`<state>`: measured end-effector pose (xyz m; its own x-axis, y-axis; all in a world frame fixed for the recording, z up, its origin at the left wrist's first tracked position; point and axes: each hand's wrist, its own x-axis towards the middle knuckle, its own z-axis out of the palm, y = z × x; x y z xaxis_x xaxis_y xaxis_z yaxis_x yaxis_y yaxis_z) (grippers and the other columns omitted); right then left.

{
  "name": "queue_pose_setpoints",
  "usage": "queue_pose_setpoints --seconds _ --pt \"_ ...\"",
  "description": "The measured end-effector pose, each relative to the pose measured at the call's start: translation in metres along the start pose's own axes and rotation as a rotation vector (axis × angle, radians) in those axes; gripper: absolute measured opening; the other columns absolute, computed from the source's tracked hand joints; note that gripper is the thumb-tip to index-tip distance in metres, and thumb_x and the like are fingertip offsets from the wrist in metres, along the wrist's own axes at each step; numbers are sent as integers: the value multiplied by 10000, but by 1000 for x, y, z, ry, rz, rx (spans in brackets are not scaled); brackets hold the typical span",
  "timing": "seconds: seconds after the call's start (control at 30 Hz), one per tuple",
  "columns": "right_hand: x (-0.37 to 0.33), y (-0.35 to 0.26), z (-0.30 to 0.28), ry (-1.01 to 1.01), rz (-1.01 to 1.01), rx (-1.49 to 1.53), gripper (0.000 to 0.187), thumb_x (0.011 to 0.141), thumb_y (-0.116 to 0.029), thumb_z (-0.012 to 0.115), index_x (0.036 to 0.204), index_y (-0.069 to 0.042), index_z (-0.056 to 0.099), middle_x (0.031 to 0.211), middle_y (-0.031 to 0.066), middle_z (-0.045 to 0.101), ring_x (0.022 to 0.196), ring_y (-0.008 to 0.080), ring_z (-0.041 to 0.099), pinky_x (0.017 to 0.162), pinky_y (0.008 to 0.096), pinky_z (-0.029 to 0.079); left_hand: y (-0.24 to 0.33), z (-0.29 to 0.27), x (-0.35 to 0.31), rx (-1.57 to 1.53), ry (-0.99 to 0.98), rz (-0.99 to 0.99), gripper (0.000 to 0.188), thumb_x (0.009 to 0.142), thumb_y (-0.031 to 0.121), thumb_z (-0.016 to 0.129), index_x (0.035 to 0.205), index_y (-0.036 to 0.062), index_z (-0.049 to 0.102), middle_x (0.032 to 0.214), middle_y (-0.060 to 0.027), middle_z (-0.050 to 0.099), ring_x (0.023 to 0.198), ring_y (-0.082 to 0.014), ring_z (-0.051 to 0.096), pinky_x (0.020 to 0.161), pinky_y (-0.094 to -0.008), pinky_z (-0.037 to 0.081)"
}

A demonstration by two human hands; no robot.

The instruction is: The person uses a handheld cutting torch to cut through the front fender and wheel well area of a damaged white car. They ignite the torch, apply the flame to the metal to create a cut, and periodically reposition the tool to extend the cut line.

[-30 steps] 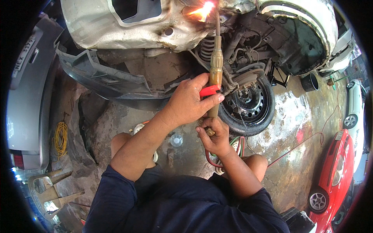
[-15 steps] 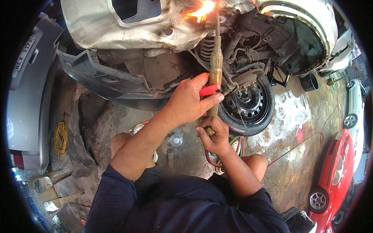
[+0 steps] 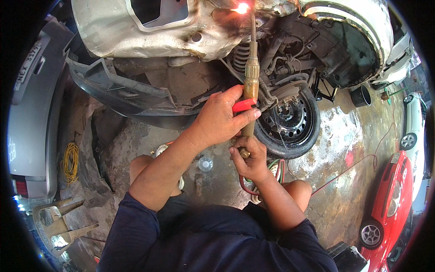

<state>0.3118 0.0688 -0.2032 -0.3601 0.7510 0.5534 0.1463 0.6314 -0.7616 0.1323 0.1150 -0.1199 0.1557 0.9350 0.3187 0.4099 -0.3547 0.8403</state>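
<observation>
A brass gas torch (image 3: 251,72) points up and away from me, a small bright flame (image 3: 243,7) burning by its tip. My left hand (image 3: 219,115) is closed round the torch's handle, a red lighter (image 3: 244,105) with a black end also in its grip. Below it, my right hand (image 3: 250,159) is closed at the rear of the torch, its fingers on a brass valve knob (image 3: 245,153). The flame lies against the bare, scorched metal of a car body (image 3: 213,29). Hoses (image 3: 247,186) hang beneath my right hand.
Right of the torch are a coil spring (image 3: 241,56) and a wheel (image 3: 290,122). A dark bumper (image 3: 131,93) lies at the left, near a coiled yellow cable (image 3: 70,163) and a stool (image 3: 54,226). A grey car (image 3: 34,122) and a red car (image 3: 389,199) stand at the sides.
The flame has shrunk from a broad orange flare to a small, pinkish-white glow. Both hands keep nearly the same place and grip on the torch.
</observation>
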Motion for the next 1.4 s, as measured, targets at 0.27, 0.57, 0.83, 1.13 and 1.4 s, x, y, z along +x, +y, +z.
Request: queue_pose_setpoints --seconds 0.27,0.57,0.83,1.13,1.4 --pt "-2 0 1 5 32 10 148 912 35 749 976 -48 645 873 113 701 682 225 712 644 350 538 0 -1 0 38 -1 -12 391 949 321 853 1129 28 667 858 -107 730 782 -177 717 734 -375 573" --pt "-4 1 -1 -21 32 12 158 910 36 751 989 -46 642 971 153 718 787 270 729 711 372 558 1 -1 -1 25 0 -14 393 945 335 856 1110 31 668 868 -127 721 809 -195 719 749 -390 572" --pt "-3 1 -1 -20 14 1 149 925 25 754 981 -50 638 865 106 690 682 211 713 629 345 535 1 0 -1 -11 16 -15 421 916 363 858 1104 22 695 908 -240 734 867 -465 740 757 -497 575" --pt "-3 2 1 -8 -5 12 150 929 42 737 997 -38 629 925 129 706 667 199 721 596 331 535 1 -2 -2 53 -22 -38 386 945 320 852 1126 27 679 881 -130 732 811 -211 727 759 -390 576" --pt "-4 2 0 -12 10 30 149 928 48 732 999 -36 632 939 131 705 671 200 719 603 334 539 1 0 -1 41 -10 -8 383 941 316 857 1117 22 686 879 -135 730 820 -212 730 765 -398 578"
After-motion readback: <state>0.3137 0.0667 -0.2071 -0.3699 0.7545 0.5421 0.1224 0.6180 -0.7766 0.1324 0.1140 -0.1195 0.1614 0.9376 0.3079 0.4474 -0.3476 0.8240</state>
